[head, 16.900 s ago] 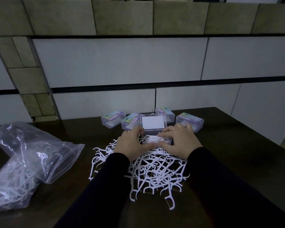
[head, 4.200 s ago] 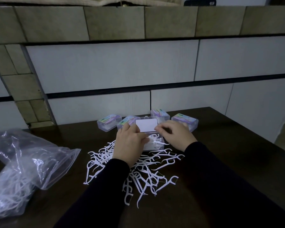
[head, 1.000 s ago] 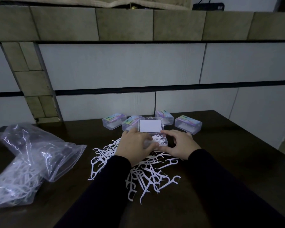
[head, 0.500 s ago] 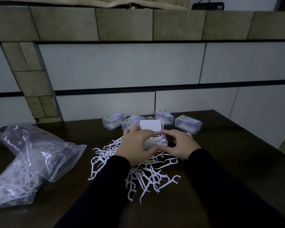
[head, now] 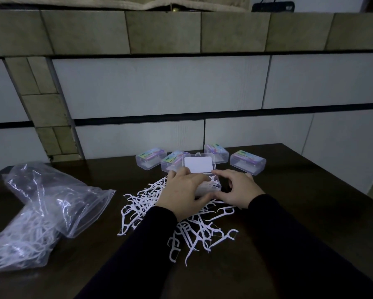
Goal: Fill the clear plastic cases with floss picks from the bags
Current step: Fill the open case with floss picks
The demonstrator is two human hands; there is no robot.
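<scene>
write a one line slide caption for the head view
Both hands work at an open clear case above loose floss picks.

Hidden and cut-off parts at the bench

The left hand [head: 182, 194] covers most of the open case [head: 211, 186], so its fill is unclear; the bag [head: 30, 225] runs off the left edge, and the closed cases' [head: 247, 161] labels seem too small to read.
</scene>
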